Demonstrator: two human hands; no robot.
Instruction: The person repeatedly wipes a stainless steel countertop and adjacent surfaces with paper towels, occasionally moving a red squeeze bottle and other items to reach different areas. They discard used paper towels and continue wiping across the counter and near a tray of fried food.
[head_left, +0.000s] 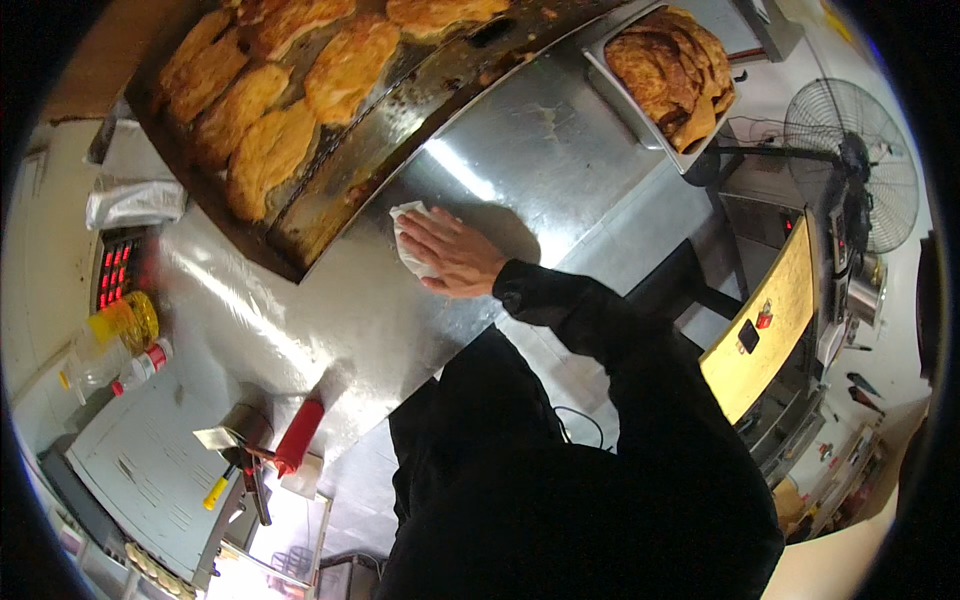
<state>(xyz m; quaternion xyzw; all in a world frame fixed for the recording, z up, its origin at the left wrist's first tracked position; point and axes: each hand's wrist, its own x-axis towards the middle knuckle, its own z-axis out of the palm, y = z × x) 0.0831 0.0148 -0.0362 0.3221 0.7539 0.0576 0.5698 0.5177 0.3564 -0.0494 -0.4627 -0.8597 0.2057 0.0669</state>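
Observation:
My right hand lies palm down over a folded white wipe, pressing it to the stainless steel counter. Cloth or paper, I cannot tell which. The fingers lie nearly straight, and part of the wipe is hidden beneath them. Just beyond the fingertips runs the front edge of a large metal griddle tray. Browned flat pieces of food, likely breaded meat or flatbread, lie on it. My left hand is out of view.
A metal pan heaped with browned pieces stands at upper right. Near the left are a red squeeze bottle, a metal container holding utensils, an oil bottle and a smaller bottle. A fan stands beyond a yellow board.

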